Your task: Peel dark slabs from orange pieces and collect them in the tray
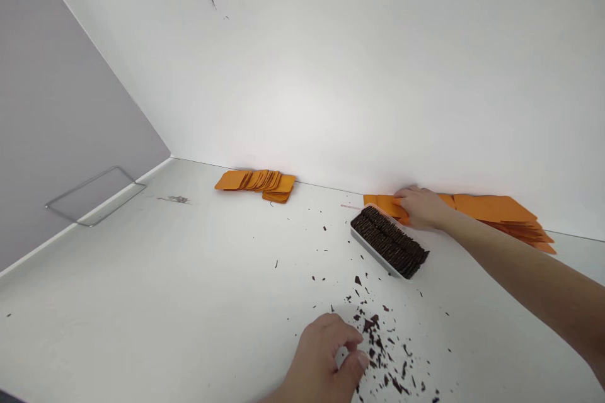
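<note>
no writing, label, brand, number or sign can be read anywhere from here. the flat orange square sheets fanned along the wall (258, 181) are blank on the faces that show, the clear plastic tray of dark brown biscuits (388, 242) bears no print that can be made out, and the white table top (165, 277) carries only dark crumbs and smudges, no lettering.
</note>
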`<action>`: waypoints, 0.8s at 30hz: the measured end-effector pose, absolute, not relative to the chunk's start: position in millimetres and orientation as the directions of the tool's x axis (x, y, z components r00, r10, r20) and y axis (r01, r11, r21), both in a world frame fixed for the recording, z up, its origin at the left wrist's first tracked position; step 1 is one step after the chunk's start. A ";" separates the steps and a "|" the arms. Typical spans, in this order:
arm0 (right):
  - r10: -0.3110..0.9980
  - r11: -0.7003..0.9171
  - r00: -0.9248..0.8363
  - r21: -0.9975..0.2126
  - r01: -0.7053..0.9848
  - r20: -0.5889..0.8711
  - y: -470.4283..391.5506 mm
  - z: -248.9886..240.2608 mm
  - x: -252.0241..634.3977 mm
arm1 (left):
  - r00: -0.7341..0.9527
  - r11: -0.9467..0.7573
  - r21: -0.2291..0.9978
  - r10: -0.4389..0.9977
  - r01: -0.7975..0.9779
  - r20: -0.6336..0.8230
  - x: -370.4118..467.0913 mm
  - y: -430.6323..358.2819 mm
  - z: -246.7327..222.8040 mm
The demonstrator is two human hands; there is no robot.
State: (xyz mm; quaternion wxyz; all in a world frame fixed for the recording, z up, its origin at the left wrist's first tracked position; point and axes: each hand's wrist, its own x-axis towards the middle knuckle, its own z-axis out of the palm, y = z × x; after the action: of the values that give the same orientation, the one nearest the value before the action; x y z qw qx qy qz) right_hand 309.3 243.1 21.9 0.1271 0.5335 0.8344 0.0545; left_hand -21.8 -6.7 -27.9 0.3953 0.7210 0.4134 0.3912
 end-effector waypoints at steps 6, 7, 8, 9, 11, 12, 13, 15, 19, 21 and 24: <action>0.895 0.446 -0.426 0.232 0.864 -0.136 242.4 20.5 308.2 | 0.353 -0.374 0.885 0.896 0.277 0.268 -22.9 -6.7 -26.8; 0.892 0.452 -0.432 0.233 0.861 -0.134 242.1 20.7 308.4 | 0.354 -0.373 0.886 0.896 0.275 0.268 -22.9 -6.5 -26.9; 0.889 0.457 -0.438 0.235 0.858 -0.132 241.8 21.1 308.8 | 0.355 -0.370 0.888 0.896 0.271 0.265 -22.9 -6.3 -27.1; 0.887 0.461 -0.442 0.237 0.855 -0.132 241.3 21.6 309.3 | 0.356 -0.366 0.891 0.897 0.268 0.261 -22.7 -6.2 -27.3; 0.884 0.467 -0.447 0.242 0.851 -0.133 240.2 22.7 310.6 | 0.358 -0.360 0.895 0.898 0.263 0.256 -22.2 -6.2 -27.3; 0.884 0.468 -0.448 0.245 0.849 -0.134 239.7 23.2 311.3 | 0.358 -0.364 0.895 0.896 0.256 0.263 -22.0 -6.2 -27.0; 0.884 0.468 -0.447 0.248 0.848 -0.137 239.2 23.7 311.9 | 0.357 -0.373 0.895 0.893 0.244 0.274 -22.0 -6.3 -26.5; 0.884 0.467 -0.445 0.257 0.846 -0.139 238.5 24.7 313.0 | 0.353 -0.396 0.892 0.884 0.217 0.307 -22.2 -6.3 -25.0; 0.883 0.469 -0.448 0.271 0.841 -0.137 237.3 27.7 315.4 | 0.331 -0.424 0.882 0.878 0.204 0.345 -23.5 -6.4 -24.0; 0.878 0.479 -0.460 0.268 0.836 -0.136 235.6 30.4 317.1 | 0.318 -0.429 0.880 0.879 0.203 0.355 -23.3 -7.3 -26.5; 0.867 0.498 -0.482 0.246 0.832 -0.125 231.5 34.9 321.4 | 0.289 -0.415 0.887 0.891 0.203 0.351 -21.1 -9.7 -33.0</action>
State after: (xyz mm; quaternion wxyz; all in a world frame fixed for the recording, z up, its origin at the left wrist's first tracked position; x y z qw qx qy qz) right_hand 321.4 231.5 34.9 0.1169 0.4954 0.8574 0.0758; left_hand -21.1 -9.7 -33.0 0.3786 0.7077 0.3864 0.4544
